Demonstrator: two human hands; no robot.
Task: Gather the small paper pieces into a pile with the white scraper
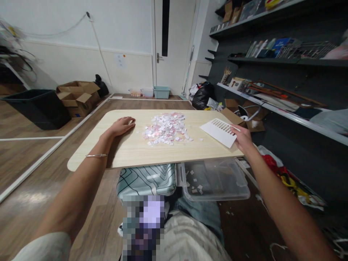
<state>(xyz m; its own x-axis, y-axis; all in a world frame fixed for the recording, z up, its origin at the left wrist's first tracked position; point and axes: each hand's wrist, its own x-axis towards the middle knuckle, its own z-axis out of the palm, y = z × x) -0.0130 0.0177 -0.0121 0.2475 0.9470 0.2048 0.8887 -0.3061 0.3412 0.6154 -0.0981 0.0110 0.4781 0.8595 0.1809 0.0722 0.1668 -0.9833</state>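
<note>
A loose heap of small white and pinkish paper pieces [167,128] lies on the middle of the pale wooden tabletop [130,154]. Left of the heap, my left hand [123,126] rests on the table with its fingers extended and slightly bent, holding nothing. On the right, my right hand [244,139] grips the edge of a flat white board with a row of slots [219,132]. The board is tilted over the right part of the table, apart from the heap. Whether its lower edge touches the tabletop, I cannot tell.
Under the table's near edge are a clear plastic bin [217,181] with several paper pieces in it and a teal patterned case [146,179]. Loaded shelves [285,61] line the right side. A black bin [38,108] and cardboard boxes [78,98] stand left.
</note>
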